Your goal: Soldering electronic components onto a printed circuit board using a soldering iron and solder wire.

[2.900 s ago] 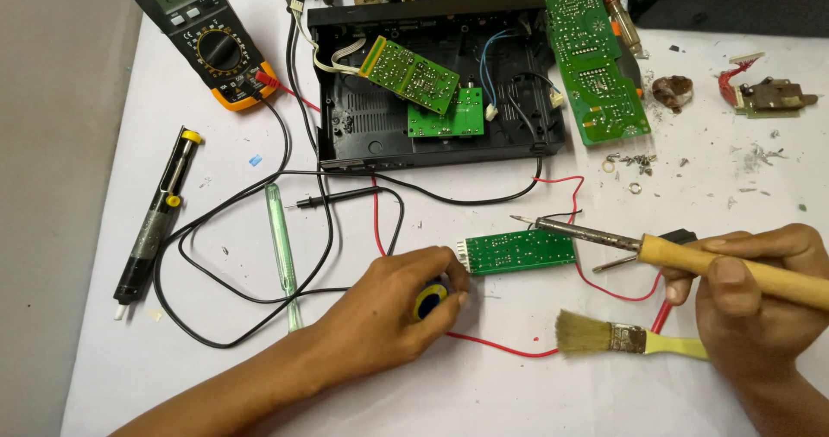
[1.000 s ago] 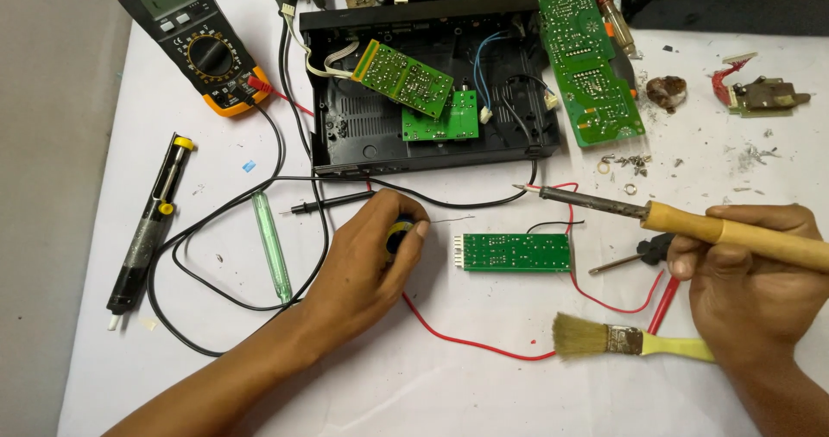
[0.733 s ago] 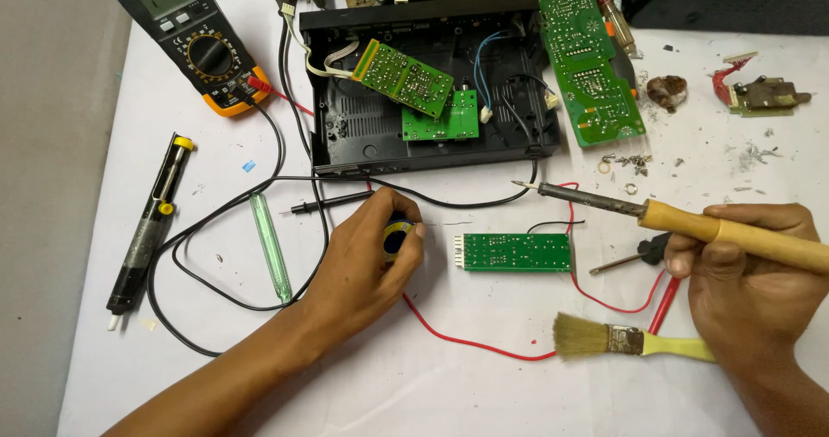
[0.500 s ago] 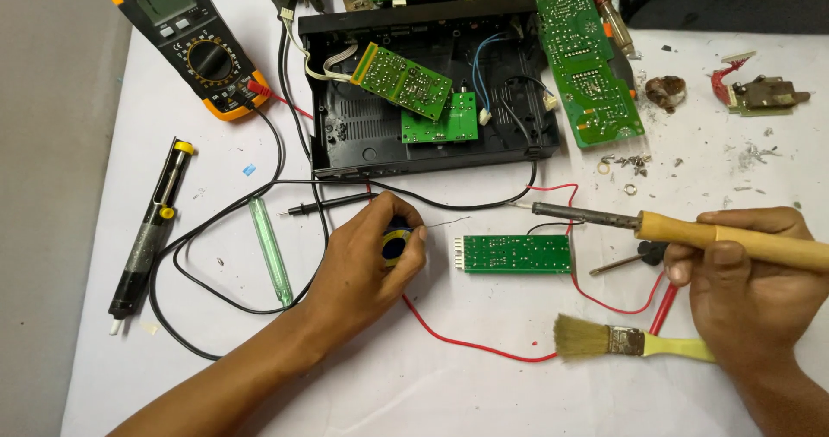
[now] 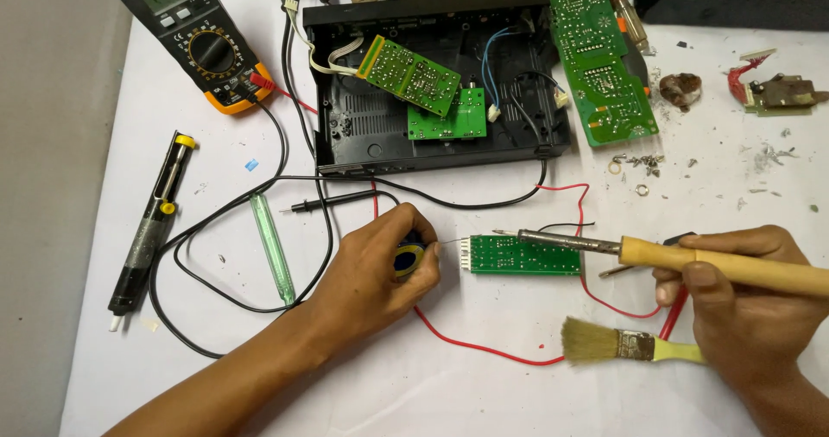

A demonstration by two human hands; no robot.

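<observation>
Hands at work on a small green board

Left hand sits in the middle of the frame, curled shut around a small blue and yellow spool of solder. A thin silver wire runs from the spool toward the small green circuit board just to the right of it. The board lies flat on the white table.

The right hand, at the lower right, is closed tight on the wooden handle of a soldering iron. The iron's metal tip points left and hangs over the top edge of the small board.

A brush with a yellow handle lies below the board, partly under the right hand. A red wire loops across the table between the two hands.

In the upper middle sits an open black plastic box with green boards inside. A long green circuit board leans at its right side. A yellow and black meter is in the upper left. A black solder sucker pump lies at the left, and a clear green stick lies near it.
</observation>
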